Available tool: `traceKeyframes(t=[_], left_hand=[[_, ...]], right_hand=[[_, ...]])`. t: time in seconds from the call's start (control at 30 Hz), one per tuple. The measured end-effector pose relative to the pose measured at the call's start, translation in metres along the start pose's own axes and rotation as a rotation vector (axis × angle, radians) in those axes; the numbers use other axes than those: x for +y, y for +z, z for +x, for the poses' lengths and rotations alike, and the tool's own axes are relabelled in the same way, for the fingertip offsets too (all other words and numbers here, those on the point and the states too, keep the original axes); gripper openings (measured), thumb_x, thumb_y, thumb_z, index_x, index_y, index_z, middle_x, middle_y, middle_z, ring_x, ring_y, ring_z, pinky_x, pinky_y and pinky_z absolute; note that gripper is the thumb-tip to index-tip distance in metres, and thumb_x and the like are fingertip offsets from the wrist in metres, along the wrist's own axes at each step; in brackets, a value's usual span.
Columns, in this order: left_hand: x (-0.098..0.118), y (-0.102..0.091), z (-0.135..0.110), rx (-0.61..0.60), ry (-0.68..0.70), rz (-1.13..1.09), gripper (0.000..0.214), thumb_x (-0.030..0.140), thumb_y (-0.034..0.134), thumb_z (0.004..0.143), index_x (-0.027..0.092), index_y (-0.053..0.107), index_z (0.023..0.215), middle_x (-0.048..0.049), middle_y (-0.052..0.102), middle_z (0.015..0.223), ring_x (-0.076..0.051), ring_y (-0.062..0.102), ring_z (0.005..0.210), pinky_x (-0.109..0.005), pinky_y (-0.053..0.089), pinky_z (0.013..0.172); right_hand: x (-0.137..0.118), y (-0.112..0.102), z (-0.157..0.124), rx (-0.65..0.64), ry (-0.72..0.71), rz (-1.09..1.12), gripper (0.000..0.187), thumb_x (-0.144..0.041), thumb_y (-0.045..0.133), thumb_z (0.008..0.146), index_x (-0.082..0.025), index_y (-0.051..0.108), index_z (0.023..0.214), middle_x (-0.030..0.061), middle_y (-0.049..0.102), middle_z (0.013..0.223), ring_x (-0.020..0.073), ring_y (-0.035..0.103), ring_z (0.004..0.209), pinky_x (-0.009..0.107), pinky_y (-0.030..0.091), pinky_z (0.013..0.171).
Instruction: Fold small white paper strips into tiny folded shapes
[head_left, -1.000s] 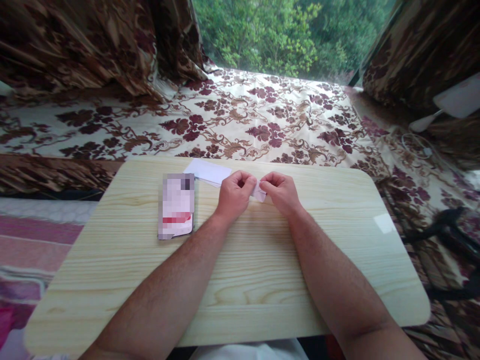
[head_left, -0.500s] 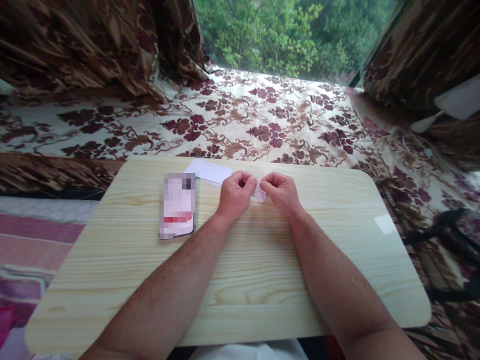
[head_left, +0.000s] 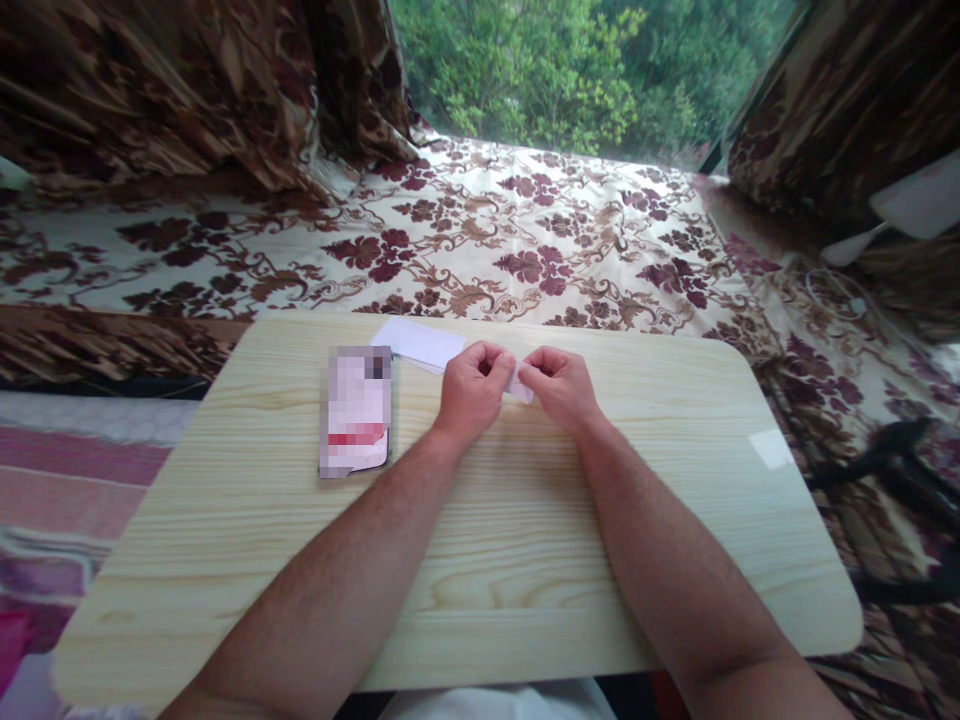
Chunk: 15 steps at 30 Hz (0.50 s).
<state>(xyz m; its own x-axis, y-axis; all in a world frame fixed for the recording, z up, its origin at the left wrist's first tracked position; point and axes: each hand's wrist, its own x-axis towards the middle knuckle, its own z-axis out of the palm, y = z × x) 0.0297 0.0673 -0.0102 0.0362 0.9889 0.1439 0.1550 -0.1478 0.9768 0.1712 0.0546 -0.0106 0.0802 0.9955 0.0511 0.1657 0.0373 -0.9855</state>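
Between my two hands, above the far part of the wooden table, is a small piece of white paper. My left hand pinches its left side between thumb and forefinger. From the other side my right hand grips it the same way, fingers curled in. The hands are close together, and they hide much of the paper, so its full shape cannot be made out. Just left of my left hand lie flat white paper sheets, stacked slightly askew.
A blurred-out, phone-like thing lies on the left of the light wooden table. Beyond the table's far edge stretches a floral-covered ledge below a window. A white lamp-like object and a cable stand at the right.
My right hand has shifted very slightly to the left, nearer my left hand, with the paper still held. The rest looks the same.
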Motion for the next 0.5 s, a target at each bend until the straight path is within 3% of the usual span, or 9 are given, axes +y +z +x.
traceKeyframes(t=[0.27,0.5], left_hand=[[0.0019,0.0006,0.0006,0.04,-0.014,-0.035,0.02,0.036,0.064,0.081,0.016,0.063,0.074,0.0021,0.058,0.064,-0.01,0.049,0.059,-0.022,0.039,0.054],[0.0032,0.001,-0.0002,0.027,-0.02,-0.041,0.021,0.037,0.064,0.08,0.017,0.063,0.074,0.0021,0.058,0.065,-0.011,0.049,0.059,-0.022,0.039,0.055]], right_hand=[[-0.0002,-0.0006,0.0006,-0.071,0.005,0.02,0.011,-0.027,0.064,0.069,-0.017,0.059,0.068,-0.0037,0.054,0.059,0.0097,0.045,0.052,0.023,0.033,0.05],[0.0003,0.0008,-0.0002,-0.031,0.007,-0.055,0.013,-0.028,0.062,0.071,-0.018,0.058,0.064,-0.0038,0.051,0.056,0.0095,0.042,0.051,0.023,0.03,0.047]])
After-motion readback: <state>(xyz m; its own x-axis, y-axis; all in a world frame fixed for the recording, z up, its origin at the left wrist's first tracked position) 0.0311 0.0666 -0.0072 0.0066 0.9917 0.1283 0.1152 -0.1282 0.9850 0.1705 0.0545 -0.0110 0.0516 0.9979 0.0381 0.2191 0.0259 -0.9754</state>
